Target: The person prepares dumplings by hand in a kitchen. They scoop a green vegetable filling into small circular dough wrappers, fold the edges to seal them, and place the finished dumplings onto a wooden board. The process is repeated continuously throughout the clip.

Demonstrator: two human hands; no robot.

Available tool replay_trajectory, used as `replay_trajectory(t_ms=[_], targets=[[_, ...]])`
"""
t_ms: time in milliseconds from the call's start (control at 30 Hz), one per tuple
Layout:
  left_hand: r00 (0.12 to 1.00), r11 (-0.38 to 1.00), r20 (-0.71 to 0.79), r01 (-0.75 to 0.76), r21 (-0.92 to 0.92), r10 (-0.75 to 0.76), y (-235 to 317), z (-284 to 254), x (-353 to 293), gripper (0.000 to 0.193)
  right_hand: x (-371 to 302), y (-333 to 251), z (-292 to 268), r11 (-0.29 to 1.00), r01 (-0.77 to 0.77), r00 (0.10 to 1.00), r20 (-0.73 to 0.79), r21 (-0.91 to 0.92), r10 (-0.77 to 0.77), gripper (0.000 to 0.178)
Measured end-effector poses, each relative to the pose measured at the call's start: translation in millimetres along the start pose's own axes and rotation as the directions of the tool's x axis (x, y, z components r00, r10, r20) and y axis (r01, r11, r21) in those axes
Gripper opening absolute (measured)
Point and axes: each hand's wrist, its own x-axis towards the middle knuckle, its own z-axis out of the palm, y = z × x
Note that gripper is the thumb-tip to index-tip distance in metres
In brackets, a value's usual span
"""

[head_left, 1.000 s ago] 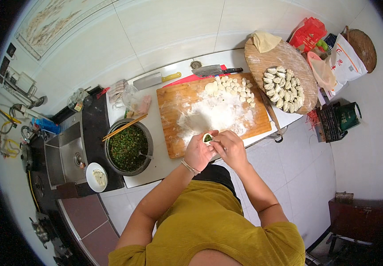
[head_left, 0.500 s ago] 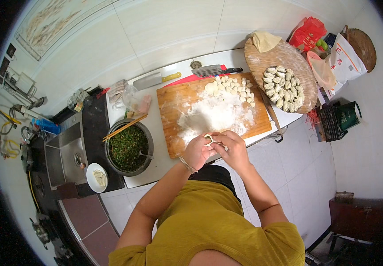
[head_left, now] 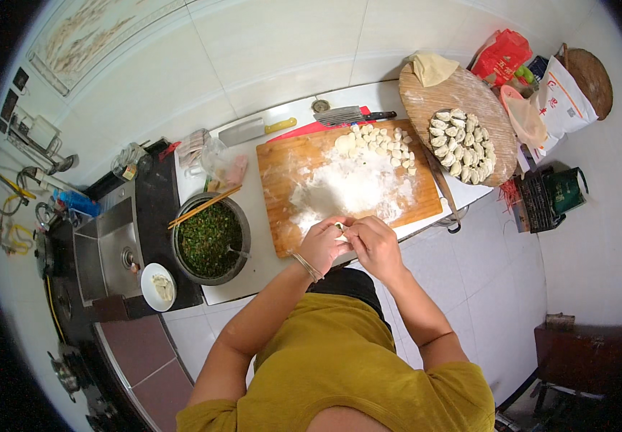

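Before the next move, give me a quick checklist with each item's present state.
1. Dough wrapper held: ok; the left hand and right hand both grip it.
2. Wrapper edge fully closed: cannot tell; the hands hide much of it.
3. Cleaver and black-handled knife away from the hands: ok; both lie near the cutting board's far edge.
4. Chopsticks off the board: ok; they rest across the filling bowl.
5. Open gaps among the folded dumplings: not ok; they sit closely packed.
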Motion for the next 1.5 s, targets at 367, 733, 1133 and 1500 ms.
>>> replay_trajectory(t_ms=[367,733,1133,1500], targets=[[0.974,0.894,0.202,-0.181,0.410,0.104,-1,-19,7,0.046,-2,4,0,0.949,-0.253,0.967,0.032,0.185,0.252,0.008],[0.912,0.201,0.388,-0.408,0.890,0.132,19,-10,4,0.037,1,1,-3,0.896,-0.391,0.920,0.094,0.213,0.379,0.011],[0.930,0.580,0.357,-0.338,0.741,0.085,24,-6,0,0.043,-2,11,0,0.974,-0.180,0.983,0.046,0.134,0.176,0.007],[0.934,0.993,0.357,-0.051,0.102,0.011,9,-14,7,0.038,1,7,-2,0.978,-0.172,0.985,-0.013,0.122,0.174,0.013]])
